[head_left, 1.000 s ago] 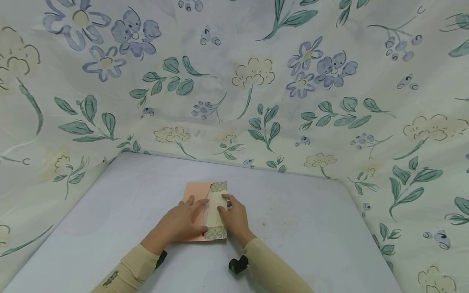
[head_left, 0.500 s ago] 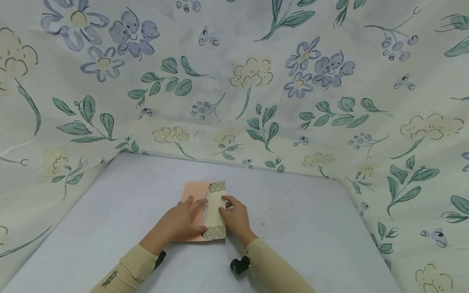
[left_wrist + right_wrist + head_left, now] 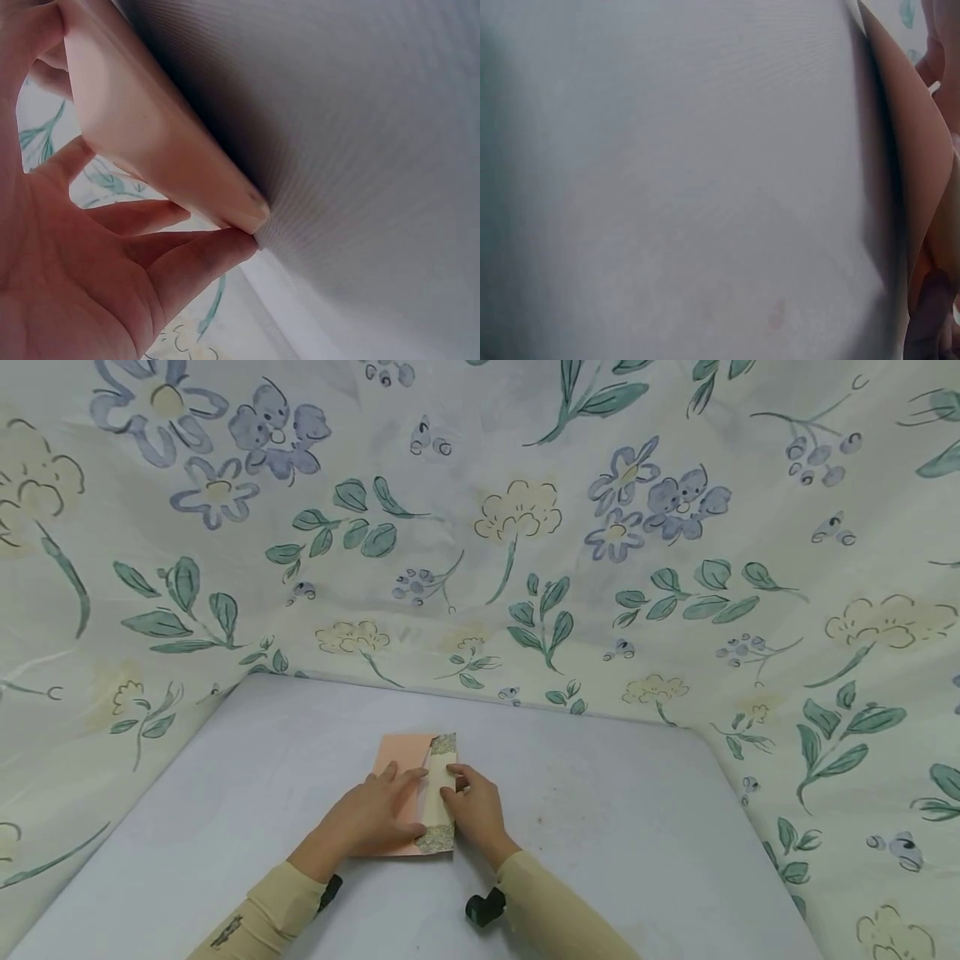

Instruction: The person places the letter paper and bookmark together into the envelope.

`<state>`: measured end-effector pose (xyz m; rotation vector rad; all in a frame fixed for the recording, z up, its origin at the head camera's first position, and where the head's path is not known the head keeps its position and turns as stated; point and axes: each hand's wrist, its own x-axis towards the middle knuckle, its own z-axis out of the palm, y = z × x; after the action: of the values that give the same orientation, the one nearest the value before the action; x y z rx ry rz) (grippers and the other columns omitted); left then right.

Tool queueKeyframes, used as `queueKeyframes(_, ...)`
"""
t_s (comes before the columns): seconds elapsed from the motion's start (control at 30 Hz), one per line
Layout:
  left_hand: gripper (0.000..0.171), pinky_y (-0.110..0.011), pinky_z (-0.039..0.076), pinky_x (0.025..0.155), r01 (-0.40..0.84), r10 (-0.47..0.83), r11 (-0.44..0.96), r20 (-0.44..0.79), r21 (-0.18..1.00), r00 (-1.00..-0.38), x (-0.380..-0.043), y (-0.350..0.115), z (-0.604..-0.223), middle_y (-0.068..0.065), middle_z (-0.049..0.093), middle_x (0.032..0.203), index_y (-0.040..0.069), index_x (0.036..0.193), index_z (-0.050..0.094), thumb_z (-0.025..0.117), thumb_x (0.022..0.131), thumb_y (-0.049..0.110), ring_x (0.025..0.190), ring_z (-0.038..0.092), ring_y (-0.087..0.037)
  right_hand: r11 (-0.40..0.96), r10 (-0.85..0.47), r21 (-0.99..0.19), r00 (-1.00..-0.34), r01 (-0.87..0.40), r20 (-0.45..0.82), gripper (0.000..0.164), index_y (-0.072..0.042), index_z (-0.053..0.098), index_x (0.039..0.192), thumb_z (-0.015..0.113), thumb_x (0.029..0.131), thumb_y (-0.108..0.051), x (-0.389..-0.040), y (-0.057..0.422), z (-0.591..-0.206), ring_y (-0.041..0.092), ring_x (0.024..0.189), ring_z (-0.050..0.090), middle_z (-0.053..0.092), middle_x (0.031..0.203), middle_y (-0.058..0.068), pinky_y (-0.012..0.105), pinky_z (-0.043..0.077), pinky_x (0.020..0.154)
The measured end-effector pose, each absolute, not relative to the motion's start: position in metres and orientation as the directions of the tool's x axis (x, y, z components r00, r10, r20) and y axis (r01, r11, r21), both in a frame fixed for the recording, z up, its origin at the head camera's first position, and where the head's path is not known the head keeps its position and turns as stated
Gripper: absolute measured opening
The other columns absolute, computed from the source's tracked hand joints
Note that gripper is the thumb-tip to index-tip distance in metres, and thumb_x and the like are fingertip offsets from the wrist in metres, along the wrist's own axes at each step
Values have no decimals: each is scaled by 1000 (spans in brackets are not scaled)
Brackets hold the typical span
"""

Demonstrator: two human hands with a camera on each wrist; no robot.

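A peach sheet of paper or thin card (image 3: 401,750) lies on the table with a cream flap (image 3: 435,803) along its right side. Patterned bands (image 3: 444,744) cross the flap's two ends. My left hand (image 3: 366,814) rests on the peach part, fingers spread, thumb near the flap's lower band. In the left wrist view its fingers (image 3: 202,262) touch the edge of the bulging peach sheet (image 3: 142,120). My right hand (image 3: 477,810) pinches the flap's right edge between thumb and fingers. The right wrist view shows the sheet's edge (image 3: 915,135) curving up, a dark finger (image 3: 930,315) beside it.
The sheet lies on a white table (image 3: 615,827) with small brown specks. A floral cloth (image 3: 525,552) surrounds its back and sides. Black wrist devices (image 3: 486,907) show below the right wrist and beside the left sleeve.
My right hand has moved slightly left, carrying the flap's right edge with it, so the cream flap looks narrower. The left hand stays in place on the peach part.
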<state>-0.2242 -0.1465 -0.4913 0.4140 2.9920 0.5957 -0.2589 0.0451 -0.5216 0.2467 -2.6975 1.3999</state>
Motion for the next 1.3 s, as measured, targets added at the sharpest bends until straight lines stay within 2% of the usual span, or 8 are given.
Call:
queueKeyframes(0.2, 87, -70, 45, 96, 236, 263, 896, -21, 375, -964, -223, -145, -489, -34, 38, 154, 23, 152, 47, 79, 80, 58, 128, 45, -64, 566, -92, -790, -971, -234, 222, 42, -9, 69, 127, 79, 86, -14, -260, 49, -522, 3, 68, 50, 71, 98, 3, 22, 44, 62)
queueKeyframes(0.37, 86, -70, 44, 96, 224, 254, 897, -28, 381, -967, -223, -145, -487, -34, 38, 153, 22, 152, 48, 80, 80, 57, 128, 44, -65, 535, -150, -800, -962, -272, 228, 59, -6, 58, 140, 79, 85, -8, -261, 52, -523, 2, 71, 53, 65, 118, 10, 20, 48, 62)
queueKeyframes(0.47, 86, -70, 44, 96, 228, 259, 894, -30, 386, -966, -222, -145, -487, -34, 38, 153, 22, 152, 48, 80, 80, 57, 128, 44, -65, 498, -183, -822, -960, -275, 210, 66, -5, 52, 145, 78, 84, -3, -259, 52, -523, 3, 71, 53, 61, 124, 13, 20, 49, 59)
queueKeyframes(0.8, 83, -70, 43, 98, 253, 280, 885, -13, 392, -960, -222, -142, -488, -34, 38, 153, 22, 152, 47, 78, 82, 55, 126, 45, -66, 505, -184, -814, -958, -285, 221, 62, -1, 53, 143, 76, 85, -4, -253, 42, -523, -1, 71, 54, 62, 124, 14, 18, 50, 64)
queueKeyframes(1.03, 85, -69, 44, 96, 244, 273, 890, -20, 385, -962, -224, -141, -489, -33, 39, 153, 22, 152, 48, 79, 81, 55, 127, 45, -65, 512, -164, -816, -963, -267, 213, 59, -4, 56, 141, 76, 86, -3, -250, 43, -518, 1, 72, 54, 65, 122, 10, 19, 49, 60)
queueKeyframes(1.3, 84, -70, 46, 94, 254, 278, 889, -9, 380, -960, -225, -145, -492, -34, 39, 152, 22, 152, 48, 79, 81, 55, 125, 46, -66, 517, -241, -821, -962, -240, 130, 71, -4, 49, 148, 76, 82, -1, -249, 42, -516, 2, 74, 56, 63, 124, 11, 19, 49, 60)
